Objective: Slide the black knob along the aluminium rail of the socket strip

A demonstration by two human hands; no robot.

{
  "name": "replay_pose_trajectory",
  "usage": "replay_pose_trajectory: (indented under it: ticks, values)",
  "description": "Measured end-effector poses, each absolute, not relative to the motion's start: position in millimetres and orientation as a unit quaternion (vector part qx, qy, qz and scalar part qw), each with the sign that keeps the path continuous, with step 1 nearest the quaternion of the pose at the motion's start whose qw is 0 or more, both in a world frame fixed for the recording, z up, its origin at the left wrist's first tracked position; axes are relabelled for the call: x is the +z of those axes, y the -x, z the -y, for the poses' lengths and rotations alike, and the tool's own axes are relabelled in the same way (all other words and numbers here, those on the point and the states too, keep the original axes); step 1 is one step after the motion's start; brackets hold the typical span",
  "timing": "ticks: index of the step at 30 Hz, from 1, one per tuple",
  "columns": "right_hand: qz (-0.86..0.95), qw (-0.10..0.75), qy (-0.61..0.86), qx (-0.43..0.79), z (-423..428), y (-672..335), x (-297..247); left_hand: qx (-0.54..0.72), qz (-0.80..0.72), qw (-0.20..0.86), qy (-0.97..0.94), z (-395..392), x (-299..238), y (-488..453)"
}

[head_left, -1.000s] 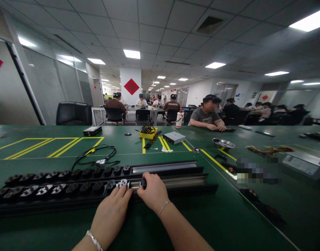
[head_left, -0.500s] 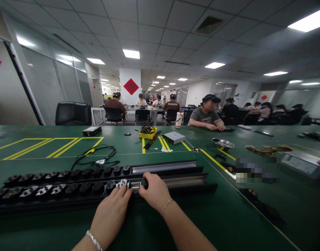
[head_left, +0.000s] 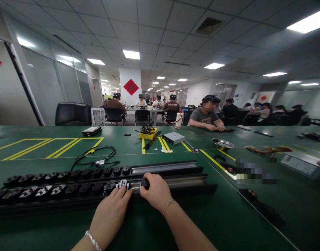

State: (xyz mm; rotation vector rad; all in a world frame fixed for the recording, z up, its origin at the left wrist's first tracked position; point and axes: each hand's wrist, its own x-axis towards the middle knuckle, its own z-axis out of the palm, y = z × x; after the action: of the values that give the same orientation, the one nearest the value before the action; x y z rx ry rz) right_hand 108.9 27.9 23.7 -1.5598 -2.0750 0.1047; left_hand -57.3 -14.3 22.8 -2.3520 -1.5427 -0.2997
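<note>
Two long black power track rails lie side by side on the table, the near rail (head_left: 180,190) and the far rail (head_left: 165,168). Both carry rows of plug adapters with their pins upward. My left hand (head_left: 110,209) is closed over the near rail's front edge, fingers together at a white-faced plug adapter (head_left: 122,183). My right hand (head_left: 156,191) pinches a black plug adapter (head_left: 144,183) on the same rail, a little farther right. Between the two adapters a short stretch of silvery channel shows. My fingers hide parts of both adapters.
Beyond the rails lie a black cable (head_left: 97,157), a yellow box (head_left: 147,133) of cables, a grey metal box (head_left: 173,137) and a metal bowl (head_left: 222,143). On the right sit a power supply (head_left: 302,164) and dark parts (head_left: 261,207). A person (head_left: 208,115) sits across the table.
My right hand and the black adapter have shifted very slightly right along the near rail. My left hand stays nearly in place.
</note>
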Motion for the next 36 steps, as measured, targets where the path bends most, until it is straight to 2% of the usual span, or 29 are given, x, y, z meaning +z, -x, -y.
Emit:
replay_pose_trajectory:
  ticks: [36]
  values:
    - [0.759,0.268,0.588,0.078,-28.4,-112.7,25.1,-0.111,0.536,0.154,0.823,13.6,21.5,58.3]
